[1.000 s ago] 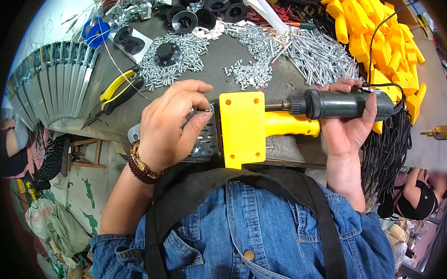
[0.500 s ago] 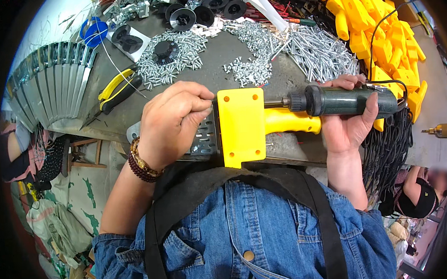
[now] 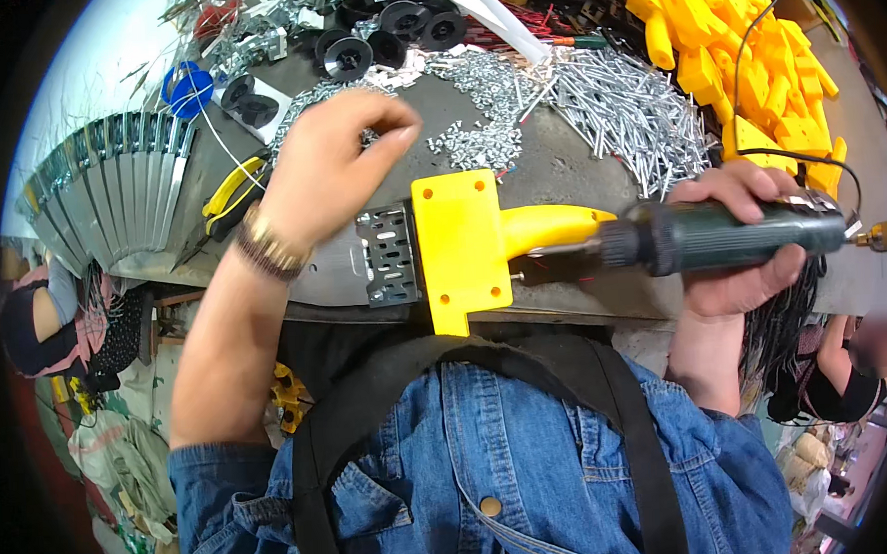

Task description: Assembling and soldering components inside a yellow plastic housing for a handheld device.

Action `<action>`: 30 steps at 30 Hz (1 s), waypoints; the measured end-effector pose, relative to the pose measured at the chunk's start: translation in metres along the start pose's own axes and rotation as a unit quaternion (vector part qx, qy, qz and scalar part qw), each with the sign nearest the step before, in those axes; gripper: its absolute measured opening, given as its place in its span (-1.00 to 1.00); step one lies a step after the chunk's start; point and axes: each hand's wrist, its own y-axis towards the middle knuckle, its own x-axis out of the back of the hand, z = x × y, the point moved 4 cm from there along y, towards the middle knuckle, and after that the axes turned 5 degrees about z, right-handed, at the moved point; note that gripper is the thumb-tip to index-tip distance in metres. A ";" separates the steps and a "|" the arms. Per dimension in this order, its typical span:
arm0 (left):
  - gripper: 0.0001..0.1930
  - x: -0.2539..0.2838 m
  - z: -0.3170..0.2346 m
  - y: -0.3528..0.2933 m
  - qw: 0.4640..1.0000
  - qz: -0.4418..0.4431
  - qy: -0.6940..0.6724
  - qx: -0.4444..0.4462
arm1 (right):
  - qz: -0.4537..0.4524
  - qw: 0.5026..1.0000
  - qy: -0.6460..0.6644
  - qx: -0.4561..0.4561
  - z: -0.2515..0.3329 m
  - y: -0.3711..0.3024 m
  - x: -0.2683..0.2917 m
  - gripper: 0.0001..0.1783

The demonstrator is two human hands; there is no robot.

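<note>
My right hand (image 3: 736,289) is wrapped round a dark green electric screwdriver (image 3: 758,234). Its bit points left and lies close to the handle of a yellow plastic tool (image 3: 462,246). That tool rests at the bench's near edge, a flat face with corner holes upward. A perforated metal plate (image 3: 388,255) and a smooth grey metal blade (image 3: 329,272) extend from its left side. My left hand (image 3: 344,148), blurred, hovers over the pile of short screws (image 3: 302,105), thumb and fingers curled; whether anything is between them is hidden. A loose screw (image 3: 518,277) lies beside the yellow handle.
Long screws (image 3: 624,111) and small fasteners (image 3: 487,141) lie behind the yellow tool. Yellow housings (image 3: 772,84) are heaped at the far right. Yellow-and-black pliers (image 3: 230,197), fanned metal blades (image 3: 113,187) and a blue ring (image 3: 188,90) lie left. Black reels (image 3: 345,58) stand behind.
My left hand has left the yellow tool and moved up over the screws. The screwdriver has drawn back to the right and down, off the yellow tool's side.
</note>
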 end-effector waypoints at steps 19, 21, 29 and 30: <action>-0.95 -0.056 0.004 0.068 0.913 0.039 0.359 -0.191 | -0.113 0.994 0.001 0.008 -0.011 -0.028 0.019 -0.46; -0.93 -0.027 0.008 0.049 0.967 -0.058 0.220 -0.115 | -0.120 0.993 0.004 0.011 -0.011 -0.028 0.022 -0.46; -0.94 -0.012 -0.037 -0.085 0.995 -0.034 0.088 -0.023 | -0.145 0.989 0.018 0.007 -0.022 -0.036 0.023 -0.48; -0.94 -0.013 -0.039 -0.092 0.995 -0.043 0.086 -0.017 | -0.143 0.990 0.016 0.007 -0.022 -0.035 0.024 -0.48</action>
